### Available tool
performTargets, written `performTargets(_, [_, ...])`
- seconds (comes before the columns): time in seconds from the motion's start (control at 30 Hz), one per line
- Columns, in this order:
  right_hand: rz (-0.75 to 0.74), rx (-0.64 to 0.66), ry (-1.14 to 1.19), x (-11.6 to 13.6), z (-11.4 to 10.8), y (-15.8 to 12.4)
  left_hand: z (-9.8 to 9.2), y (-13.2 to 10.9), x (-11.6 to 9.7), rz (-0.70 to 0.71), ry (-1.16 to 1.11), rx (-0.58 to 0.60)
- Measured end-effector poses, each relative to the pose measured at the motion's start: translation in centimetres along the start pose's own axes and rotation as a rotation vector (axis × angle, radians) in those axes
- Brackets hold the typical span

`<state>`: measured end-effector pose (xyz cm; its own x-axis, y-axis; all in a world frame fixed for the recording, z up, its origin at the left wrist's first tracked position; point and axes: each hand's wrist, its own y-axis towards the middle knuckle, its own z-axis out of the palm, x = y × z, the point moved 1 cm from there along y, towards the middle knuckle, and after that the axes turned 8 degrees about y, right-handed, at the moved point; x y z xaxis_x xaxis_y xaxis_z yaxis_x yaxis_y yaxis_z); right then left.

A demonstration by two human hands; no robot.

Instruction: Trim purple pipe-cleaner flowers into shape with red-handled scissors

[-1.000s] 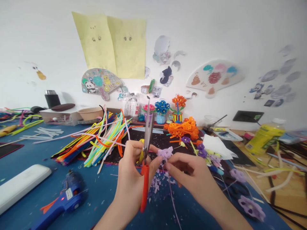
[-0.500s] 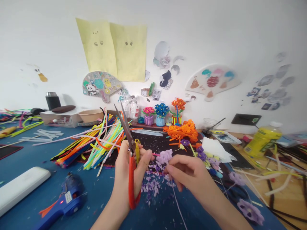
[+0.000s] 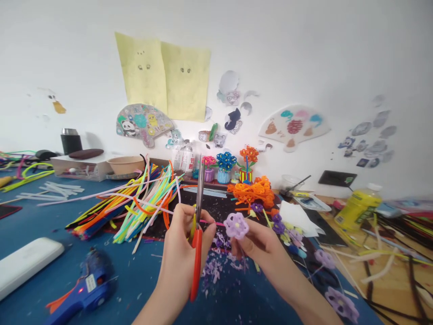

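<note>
My left hand (image 3: pixel 179 255) is closed around a pair of scissors (image 3: pixel 196 266) with red handles, its blades pointing up. A small yellow piece sits beside the scissors, partly hidden by the fingers. My right hand (image 3: pixel 265 248) pinches a lilac pipe-cleaner flower (image 3: pixel 233 232) with a pale centre, its petals facing me. A thin pink strand runs between the left fingertips and the flower. Purple fluff clippings (image 3: pixel 214 266) lie on the blue table beneath both hands.
Pipe cleaners (image 3: pixel 145 203) are bundled at left, behind a blue glue gun (image 3: pixel 89 286). Orange pipe-cleaner pieces (image 3: pixel 255 192) and lilac flowers (image 3: pixel 341 303) lie to the right. A yellow bottle (image 3: pixel 358 207) stands farther right. Small potted flowers (image 3: pixel 225 169) line the wall.
The flower has turned so its face shows, and the thin strand hanging below my right hand is no longer visible. The scissors have swung more upright, with the blades closer together.
</note>
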<state>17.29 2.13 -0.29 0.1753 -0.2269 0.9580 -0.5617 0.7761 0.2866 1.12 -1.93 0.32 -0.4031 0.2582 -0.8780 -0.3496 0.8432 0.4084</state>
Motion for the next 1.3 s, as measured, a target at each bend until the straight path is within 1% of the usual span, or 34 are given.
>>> performTargets(0.13, [-0.053, -0.013, -0.033, -0.3, -0.3, 0.0, 0.0, -0.1, -0.5, -0.033, -0.036, 0.024])
performTargets(0.27, [-0.049, -0.007, -0.024, -0.9, -0.5, -0.1, 0.1, -0.3, -1.1, -0.049, -0.128, 0.120])
performTargets(0.37, [-0.046, -0.011, -0.073, -1.2, -0.7, 0.0, 0.0, -0.5, -1.4, -0.016, -0.162, 0.173])
performTargets(0.43, [-0.064, -0.015, -0.144, -1.2, -0.8, 0.1, -0.1, -0.6, -1.5, 0.015, -0.144, 0.157])
performTargets(0.57, [-0.131, -0.071, -0.320, -1.0, -0.7, 0.1, -0.4, -0.7, -1.1, 0.109, -0.015, 0.010])
performTargets(0.6, [-0.141, -0.087, -0.354, -1.0, -0.7, 0.1, -0.4, -0.7, -1.0, 0.135, 0.013, -0.011])
performTargets(0.67, [-0.154, -0.099, -0.403, -0.9, -0.6, 0.1, -0.3, -0.9, -0.6, 0.166, 0.047, -0.007])
performTargets(0.8, [-0.168, -0.129, -0.480, -0.8, -0.4, 0.1, 0.1, -1.2, -0.5, 0.174, 0.145, 0.044])
performTargets(0.97, [-0.246, -0.198, -0.601, -0.7, -0.2, -0.1, 0.2, -1.5, -1.0, 0.260, 0.265, -0.008])
performTargets(1.07, [-0.290, -0.219, -0.655, -0.6, 0.0, -0.2, 0.2, -1.6, -0.9, 0.278, 0.290, -0.027])
performTargets(1.17, [-0.332, -0.199, -0.711, -0.6, 0.2, -0.2, 0.3, -1.6, -0.9, 0.284, 0.301, -0.039])
performTargets(1.3, [-0.404, -0.183, -0.849, -0.8, 0.3, -0.3, 0.4, -1.7, -1.0, 0.263, 0.310, -0.036])
